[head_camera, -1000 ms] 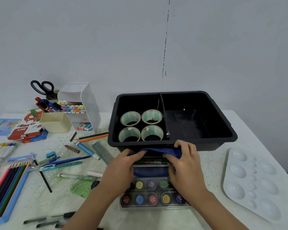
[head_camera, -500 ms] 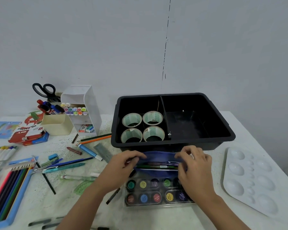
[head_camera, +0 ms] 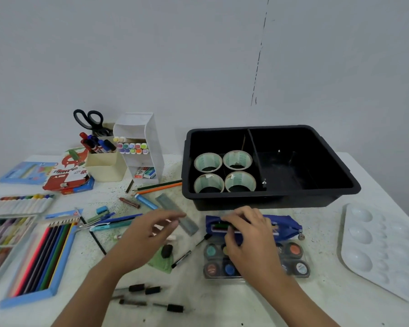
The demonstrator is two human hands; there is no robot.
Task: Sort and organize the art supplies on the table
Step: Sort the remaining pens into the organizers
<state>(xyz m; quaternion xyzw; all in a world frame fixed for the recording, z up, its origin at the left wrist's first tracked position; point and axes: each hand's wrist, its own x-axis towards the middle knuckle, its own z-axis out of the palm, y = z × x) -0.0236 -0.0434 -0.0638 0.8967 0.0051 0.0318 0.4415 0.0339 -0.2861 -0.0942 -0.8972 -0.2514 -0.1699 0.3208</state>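
Nearest, at the bench [head_camera: 222,303] edge: a few black-capped pens [head_camera: 149,290] lying loose, not yet sorted.

Step in hand, as I read it: loading loose writing things into the pouch. Right hand [head_camera: 246,241] steadies the blue pouch [head_camera: 283,226]. Its fingers [head_camera: 233,219] are curled over the open mouth and clamped on the fabric edge. Sticks show inside the slit, green and red among them; pens or pencils, cannot tell which. The pouch lies across the far edge of the paint set [head_camera: 295,250], partly on its lid, zip pull hanging at the right end.

Left hand [head_camera: 149,234] is off the pouch, well to its left, hovering over the bench. Fingers [head_camera: 168,217] are straight and apart, holding nothing. They are blurred, so whether they touch anything is unclear. The ruler [head_camera: 189,225] lies just under and beyond the fingertips. A blue pen [head_camera: 118,219] lies near, further left.

Next move, a judgement only: the left hand takes one loose item, ruler or pen. Both are thin and flat to the bench, so a low pinch at the edges is called for. The item then goes end-first into the mouth the right hand holds open. The ruler may be too long for the pouch; cannot tell.

Farther: the black bin [head_camera: 305,201] sits just beyond the pouch, four tape rolls [head_camera: 240,182] standing in its left compartment. A white palette [head_camera: 383,251] lies off right, apart.
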